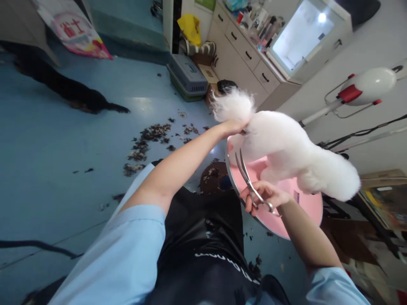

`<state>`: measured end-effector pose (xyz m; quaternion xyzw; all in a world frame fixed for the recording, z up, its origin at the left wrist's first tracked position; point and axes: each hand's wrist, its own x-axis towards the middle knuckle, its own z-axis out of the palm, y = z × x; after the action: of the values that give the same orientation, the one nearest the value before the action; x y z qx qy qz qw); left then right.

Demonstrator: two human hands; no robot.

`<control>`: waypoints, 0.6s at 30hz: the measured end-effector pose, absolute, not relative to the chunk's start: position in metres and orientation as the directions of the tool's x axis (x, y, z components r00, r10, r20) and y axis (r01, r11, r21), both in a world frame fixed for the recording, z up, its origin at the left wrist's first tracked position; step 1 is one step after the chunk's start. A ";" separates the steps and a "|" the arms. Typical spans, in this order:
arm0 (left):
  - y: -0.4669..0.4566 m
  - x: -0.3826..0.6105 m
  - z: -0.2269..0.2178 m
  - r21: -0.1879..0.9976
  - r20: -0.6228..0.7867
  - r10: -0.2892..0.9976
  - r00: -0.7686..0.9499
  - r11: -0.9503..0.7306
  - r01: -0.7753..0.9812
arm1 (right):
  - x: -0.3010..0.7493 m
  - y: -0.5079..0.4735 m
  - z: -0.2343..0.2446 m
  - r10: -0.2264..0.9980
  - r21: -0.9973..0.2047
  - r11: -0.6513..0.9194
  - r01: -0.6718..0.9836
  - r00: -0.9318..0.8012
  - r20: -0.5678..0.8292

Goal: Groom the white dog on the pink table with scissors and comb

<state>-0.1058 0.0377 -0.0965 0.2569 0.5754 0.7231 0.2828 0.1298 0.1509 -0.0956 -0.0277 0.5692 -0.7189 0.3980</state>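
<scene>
A fluffy white dog [282, 135] stands on a round pink grooming table [308, 212], its rear toward me and its head at the right. My left hand [235, 126] is closed around the base of its bushy tail [233, 105]; most of the fingers are hidden. Curved grooming scissors [245, 171] are in my right hand [266, 195], with fingers through the handle rings. The blades are slightly apart and point up toward the dog's hind leg, just below my left hand.
Clumps of dark cut hair [152, 133] litter the blue floor. A dark dog [70, 87] is at the far left. A grey pet carrier [187, 74] sits by the drawers [241, 46]. A white dryer [367, 87] on an arm is near the right wall.
</scene>
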 end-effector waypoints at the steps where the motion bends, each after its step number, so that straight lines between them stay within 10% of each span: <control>1: 0.037 -0.106 -0.095 0.980 0.030 0.725 -0.688 -0.158 -0.124 | 0.126 0.152 -0.093 -0.580 -0.855 -0.051 0.517 -0.712 -0.396; 18: 0.039 -0.108 -0.094 0.953 0.177 0.794 -0.582 -0.285 -0.099 | 0.126 0.164 -0.096 -0.425 -0.873 -0.086 0.480 -0.810 -0.403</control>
<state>-0.1079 0.0387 -0.0937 0.3387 0.5129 0.7265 0.3072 0.1258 0.1637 -0.0964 0.0226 0.6024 -0.7364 0.3071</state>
